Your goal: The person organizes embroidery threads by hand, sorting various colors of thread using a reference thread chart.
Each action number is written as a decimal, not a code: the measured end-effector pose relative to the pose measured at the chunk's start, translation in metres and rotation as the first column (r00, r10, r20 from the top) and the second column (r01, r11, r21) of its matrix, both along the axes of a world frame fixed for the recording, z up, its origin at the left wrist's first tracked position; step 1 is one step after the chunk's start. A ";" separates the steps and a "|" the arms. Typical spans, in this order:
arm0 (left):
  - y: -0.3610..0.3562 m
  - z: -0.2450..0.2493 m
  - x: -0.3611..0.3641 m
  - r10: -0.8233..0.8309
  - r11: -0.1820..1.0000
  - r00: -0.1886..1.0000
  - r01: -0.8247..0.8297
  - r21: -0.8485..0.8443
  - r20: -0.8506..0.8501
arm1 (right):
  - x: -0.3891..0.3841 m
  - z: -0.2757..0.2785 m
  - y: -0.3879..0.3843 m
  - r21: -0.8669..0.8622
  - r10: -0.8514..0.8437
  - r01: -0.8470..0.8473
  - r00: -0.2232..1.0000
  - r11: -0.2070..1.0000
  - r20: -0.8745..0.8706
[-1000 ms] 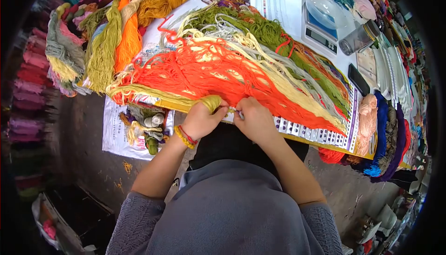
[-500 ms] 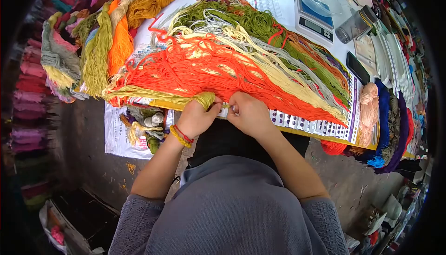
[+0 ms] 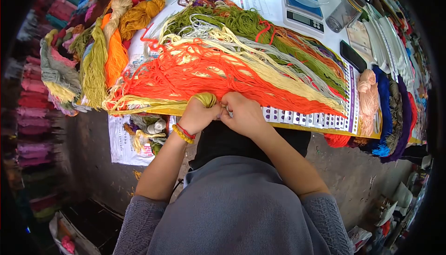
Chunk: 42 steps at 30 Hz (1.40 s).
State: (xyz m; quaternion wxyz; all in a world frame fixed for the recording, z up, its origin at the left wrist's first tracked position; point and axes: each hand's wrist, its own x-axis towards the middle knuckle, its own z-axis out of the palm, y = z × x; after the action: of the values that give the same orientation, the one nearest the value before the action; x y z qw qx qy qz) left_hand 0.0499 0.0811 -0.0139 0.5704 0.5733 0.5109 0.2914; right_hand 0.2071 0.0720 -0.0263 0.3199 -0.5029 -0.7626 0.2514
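Observation:
My left hand is closed on a bundle of yellow-green thread, which loops over its fingers and trails left along the table's front edge. Right beside it my right hand is pinched, its fingertips meeting those of my left hand; what they hold is too small to make out. Red-orange thread lies spread behind both hands. To the right of my hands a row of white cards with dark holes runs along the yellow edge strip.
Cream thread and green thread lie farther back. A scale with a clear bowl, a jar and a black phone are at the back right. An orange skein hangs left, a peach skein right.
My fingertips have come together, with my right hand slightly farther left. The view has shifted a little, so the table items appear farther left and higher.

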 end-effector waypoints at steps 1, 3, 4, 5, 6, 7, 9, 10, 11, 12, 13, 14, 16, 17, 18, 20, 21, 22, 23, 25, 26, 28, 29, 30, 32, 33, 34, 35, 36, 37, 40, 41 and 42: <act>-0.001 0.004 0.000 0.008 1.000 1.000 -0.009 -0.027 -0.018 | 0.000 -0.004 0.000 0.029 0.003 -0.005 0.998 1.000 0.058; -0.002 0.011 0.000 0.019 0.998 0.999 -0.022 -0.057 -0.040 | 0.000 -0.006 0.000 0.056 0.009 -0.015 0.994 0.998 0.112; -0.002 0.013 0.000 0.016 0.995 0.999 -0.021 -0.101 -0.048 | 0.001 -0.006 0.000 0.010 0.014 -0.015 0.999 1.000 0.053; -0.001 0.013 0.000 0.012 0.989 0.998 -0.020 -0.144 -0.054 | 0.003 -0.006 0.000 -0.036 0.017 -0.017 1.000 0.999 -0.006; 0.000 0.013 0.000 0.013 0.989 0.998 -0.021 -0.145 -0.055 | 0.003 -0.006 -0.001 -0.037 0.018 -0.018 1.000 0.999 -0.007; 0.001 0.012 0.000 -0.027 0.989 0.996 0.015 -0.149 -0.083 | 0.004 -0.006 -0.001 -0.062 0.008 -0.013 0.997 0.998 -0.074; 0.001 0.012 -0.001 -0.068 0.987 0.992 0.050 -0.153 -0.111 | 0.003 -0.005 -0.001 -0.087 -0.004 -0.009 0.990 0.996 -0.141; 0.000 0.012 -0.002 -0.077 0.989 0.993 0.065 -0.132 -0.092 | 0.002 -0.005 -0.001 -0.030 -0.004 0.001 0.994 1.000 -0.107; 0.000 0.012 -0.002 -0.087 0.991 0.993 0.079 -0.110 -0.074 | 0.002 -0.005 -0.001 0.027 -0.006 0.008 0.997 1.000 -0.074; 0.000 0.011 -0.003 -0.088 0.991 0.993 0.079 -0.111 -0.074 | 0.002 -0.007 0.001 0.026 -0.007 0.009 0.997 1.000 -0.074; -0.001 0.009 -0.003 -0.099 0.992 0.993 0.093 -0.080 -0.070 | 0.004 -0.009 0.002 0.030 0.009 -0.007 0.999 1.000 -0.053; -0.001 0.008 -0.004 -0.109 0.993 0.992 0.106 -0.049 -0.067 | 0.004 -0.010 0.003 0.033 0.024 -0.023 0.999 0.999 -0.031; -0.002 0.006 -0.005 -0.126 0.992 0.989 0.124 -0.034 -0.073 | 0.005 -0.009 0.003 -0.033 0.010 -0.012 0.997 0.999 -0.073; -0.002 0.005 -0.005 -0.143 0.990 0.986 0.142 -0.019 -0.081 | 0.006 -0.008 0.003 -0.099 -0.008 -0.003 0.993 0.995 -0.115; -0.001 0.005 -0.006 -0.145 0.989 0.986 0.144 -0.019 -0.078 | 0.006 -0.008 0.003 -0.099 -0.010 -0.001 0.994 0.995 -0.112; 0.001 0.004 -0.010 -0.217 0.975 0.948 0.220 -0.011 -0.231 | 0.004 -0.009 0.000 -0.082 -0.043 0.035 0.994 0.996 -0.098; 0.003 -0.001 -0.013 -0.224 0.974 0.948 0.226 -0.015 -0.228 | 0.004 -0.009 -0.001 -0.086 -0.049 0.041 0.994 0.995 -0.096; 0.005 -0.009 -0.019 -0.209 0.925 0.906 0.306 0.227 -0.368 | 0.002 -0.008 -0.001 -0.007 -0.012 0.012 1.000 1.000 0.000; 0.007 -0.015 -0.026 -0.155 0.804 0.857 0.398 0.441 -0.492 | 0.002 -0.007 -0.002 0.069 0.017 -0.024 0.995 0.997 0.098; 0.010 -0.010 -0.043 -0.213 0.857 0.874 0.382 0.347 -0.436 | 0.001 -0.005 -0.002 0.052 0.004 -0.010 0.994 0.999 0.109; 0.011 -0.005 -0.053 -0.256 0.899 0.889 0.363 0.244 -0.379 | 0.001 -0.004 -0.003 0.036 0.000 -0.005 0.993 0.999 0.116; 0.019 0.005 -0.070 -0.321 0.940 0.906 0.340 0.021 -0.276 | 0.000 -0.004 -0.003 0.016 -0.002 0.000 0.993 1.000 0.119; 0.023 0.013 -0.079 -0.358 0.924 0.920 0.323 -0.206 -0.161 | 0.000 -0.004 -0.003 -0.004 -0.003 0.003 0.993 1.000 0.120; 0.028 0.025 -0.091 -0.285 0.910 0.953 0.237 -0.341 -0.098 | -0.001 -0.006 -0.004 0.004 -0.010 0.010 0.992 1.000 0.123; 0.035 0.045 -0.113 0.172 0.842 0.985 -0.132 -0.523 0.029 | -0.002 -0.009 -0.005 0.030 -0.028 0.025 0.992 0.999 0.126; 0.043 0.053 -0.130 0.186 0.880 0.974 -0.109 -0.462 0.126 | -0.002 -0.008 -0.006 0.035 -0.029 0.025 0.993 0.999 0.116; 0.046 0.068 -0.126 0.241 0.906 0.958 -0.164 -0.390 0.158 | -0.001 -0.007 -0.005 0.027 -0.017 0.014 0.994 1.000 0.107; 0.055 0.062 -0.144 0.231 0.934 0.940 -0.143 -0.327 0.250 | -0.001 -0.006 -0.006 0.005 -0.004 0.003 0.994 1.000 0.107; 0.064 0.059 -0.157 0.293 0.924 0.884 -0.164 -0.346 0.363 | -0.001 -0.003 -0.006 -0.012 -0.002 0.003 0.995 1.000 0.104; 0.066 0.055 -0.171 0.403 0.903 0.818 -0.282 -0.325 0.411 | -0.001 -0.002 -0.007 0.001 -0.002 0.002 0.997 1.000 0.080; 0.047 0.069 -0.166 0.559 0.829 0.684 -0.463 -0.313 0.469 | -0.001 -0.003 -0.007 -0.018 -0.019 0.021 0.998 1.000 0.066; 0.036 0.066 -0.162 0.558 0.830 0.708 -0.483 -0.280 0.433 | -0.001 -0.006 -0.006 -0.027 -0.012 0.013 0.999 1.000 0.051; 0.018 0.077 -0.148 0.521 0.854 0.752 -0.454 -0.256 0.404 | 0.000 -0.004 -0.006 -0.047 -0.009 0.011 0.999 0.999 0.030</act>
State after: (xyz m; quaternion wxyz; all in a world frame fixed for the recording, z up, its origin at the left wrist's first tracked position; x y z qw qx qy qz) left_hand -0.0982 0.0991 0.0629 0.6176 0.2923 0.5123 0.5202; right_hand 0.2068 0.0659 -0.0302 0.2977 -0.5177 -0.7588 0.2600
